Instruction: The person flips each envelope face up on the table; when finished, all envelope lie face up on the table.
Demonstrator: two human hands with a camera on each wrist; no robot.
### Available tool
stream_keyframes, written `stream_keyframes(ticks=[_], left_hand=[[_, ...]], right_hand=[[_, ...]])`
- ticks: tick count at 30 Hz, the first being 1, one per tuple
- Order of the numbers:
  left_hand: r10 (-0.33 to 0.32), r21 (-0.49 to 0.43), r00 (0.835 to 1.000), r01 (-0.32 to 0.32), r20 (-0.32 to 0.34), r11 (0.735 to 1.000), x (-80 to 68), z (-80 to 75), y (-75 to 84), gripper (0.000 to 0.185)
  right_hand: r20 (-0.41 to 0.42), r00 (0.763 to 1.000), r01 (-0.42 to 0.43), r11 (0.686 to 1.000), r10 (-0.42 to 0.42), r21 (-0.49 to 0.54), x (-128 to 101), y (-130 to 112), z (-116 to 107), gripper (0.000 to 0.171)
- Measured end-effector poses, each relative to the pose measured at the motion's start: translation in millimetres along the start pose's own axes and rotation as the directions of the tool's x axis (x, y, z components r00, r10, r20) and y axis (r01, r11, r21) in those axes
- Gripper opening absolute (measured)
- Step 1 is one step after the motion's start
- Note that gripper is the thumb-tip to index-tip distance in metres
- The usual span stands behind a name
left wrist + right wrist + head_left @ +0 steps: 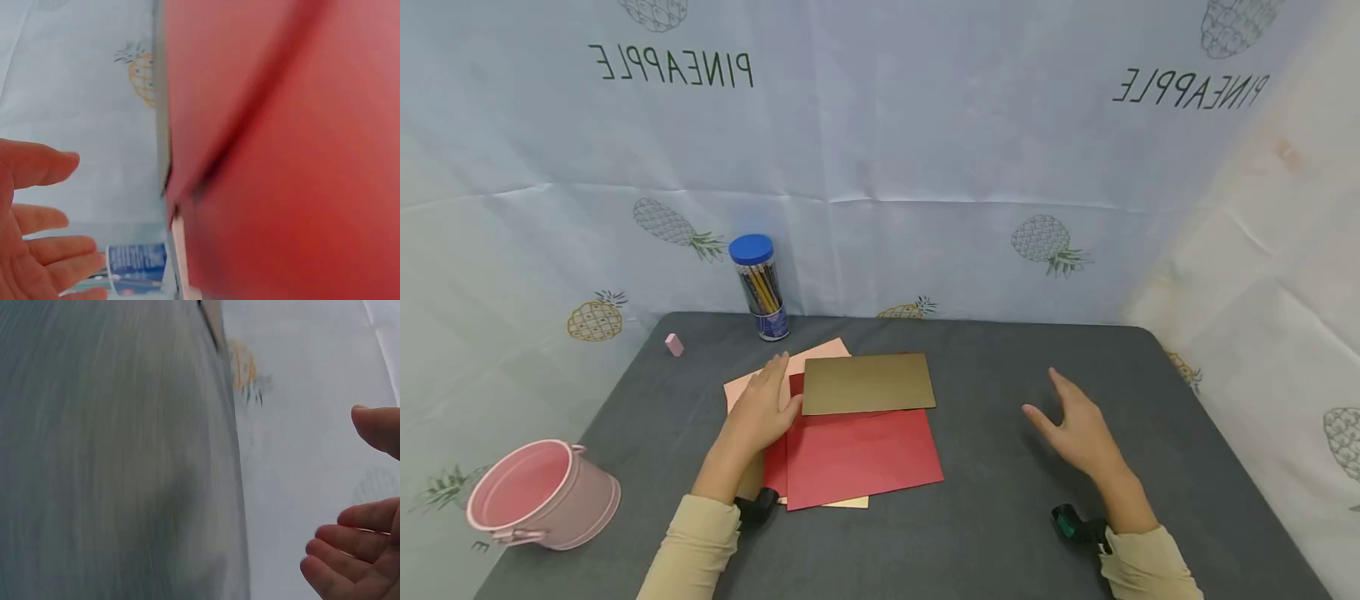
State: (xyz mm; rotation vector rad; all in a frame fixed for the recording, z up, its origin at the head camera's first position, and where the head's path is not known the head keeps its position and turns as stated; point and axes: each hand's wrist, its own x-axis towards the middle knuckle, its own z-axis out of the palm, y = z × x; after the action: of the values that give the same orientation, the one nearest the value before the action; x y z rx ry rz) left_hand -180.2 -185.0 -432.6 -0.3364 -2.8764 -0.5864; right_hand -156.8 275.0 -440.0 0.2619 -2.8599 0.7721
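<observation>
My left hand hovers over the left side of a loose pile of paper pieces, fingers straight and thumb spread, holding nothing. In the pile, a gold-brown envelope-like rectangle lies on top of red ones. A peach piece sticks out at the back, and a pale yellow edge shows at the front. My right hand is over the right part of the table, thumb apart from the extended fingers, with nothing in it. The left wrist view shows the red surface close by, beside the open left hand.
A clear jar of pencils with a blue lid stands at the back edge of the dark grey table. A small pink block lies at the back left. A pink bucket is at the left edge. Pineapple-print cloth hangs behind.
</observation>
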Motion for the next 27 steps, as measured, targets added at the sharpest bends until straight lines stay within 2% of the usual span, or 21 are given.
stream_keyframes(ticks=[4,7,10,14,16,18,20,24,27], left_hand=[[-0.043,-0.164,0.998,0.051,0.052,0.985,16.8,2.5,2.6,0.063],[-0.080,-0.292,0.993,0.102,0.087,0.951,25.4,5.6,2.7,0.061],[-0.116,-0.417,0.987,0.152,0.110,0.896,30.6,11.2,0.7,0.060],[-0.142,-0.553,0.981,0.192,0.132,0.811,34.7,22.1,-3.5,0.059],[-0.153,-0.606,0.977,0.210,0.146,0.767,35.4,26.9,-5.6,0.058],[-0.166,-0.645,0.973,0.229,0.158,0.729,35.5,30.0,-7.4,0.058],[-0.176,-0.675,0.970,0.242,0.167,0.697,36.0,31.9,-9.0,0.057],[-0.200,-0.721,0.963,0.267,0.179,0.639,39.4,34.0,-11.1,0.055],[-0.208,-0.728,0.960,0.279,0.189,0.626,42.8,35.7,-12.4,0.054]], right_hand=[[0.018,0.999,0.026,0.992,-0.028,0.126,13,-21,23,0.072],[0.036,0.998,0.045,0.969,-0.055,0.244,22,-34,41,0.068],[0.075,0.995,0.037,0.924,-0.071,0.382,30,-44,57,0.064],[0.161,0.985,-0.040,0.831,-0.061,0.556,38,-54,73,0.061],[0.207,0.977,-0.091,0.788,-0.047,0.609,41,-57,80,0.061],[0.253,0.967,-0.138,0.760,-0.036,0.635,43,-60,85,0.061],[0.285,0.958,-0.170,0.749,-0.026,0.641,45,-62,88,0.060],[0.311,0.950,-0.200,0.752,-0.008,0.629,49,-65,92,0.058],[0.308,0.951,-0.199,0.761,-0.001,0.617,51,-67,94,0.057]])
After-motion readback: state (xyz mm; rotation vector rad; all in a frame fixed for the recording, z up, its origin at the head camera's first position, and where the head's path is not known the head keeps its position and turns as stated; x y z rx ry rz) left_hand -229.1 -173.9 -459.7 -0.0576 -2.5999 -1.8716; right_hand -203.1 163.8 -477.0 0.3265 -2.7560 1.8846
